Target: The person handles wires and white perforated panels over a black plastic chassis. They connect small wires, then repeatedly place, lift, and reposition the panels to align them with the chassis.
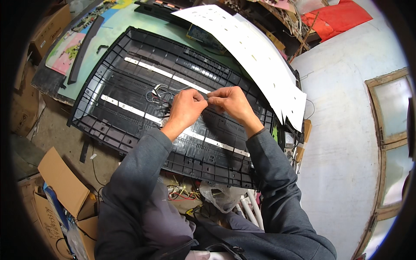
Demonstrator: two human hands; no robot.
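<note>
Both hands meet above the middle of a large black plastic TV back cover (130, 82), which lies ribbed inner side up. My left hand (187, 107) is closed, fingertips pinched together. Facing it, my right hand (232, 102) pinches too, and the fingertips of both nearly touch. Between them is a small dark piece, too small to name. Two white LED strips lie across the cover: the far strip (167, 75) runs up to the hands, and the near strip (216, 144) passes beneath my left wrist. Thin wires (158, 96) bunch beside my left hand.
A white perforated sheet (247, 47) leans over the cover's far right side. A dark bar (86, 50) lies on the table at far left. Open cardboard boxes (65, 182) stand at lower left. A clear plastic bag (221, 195) and tangled wires sit below the near edge.
</note>
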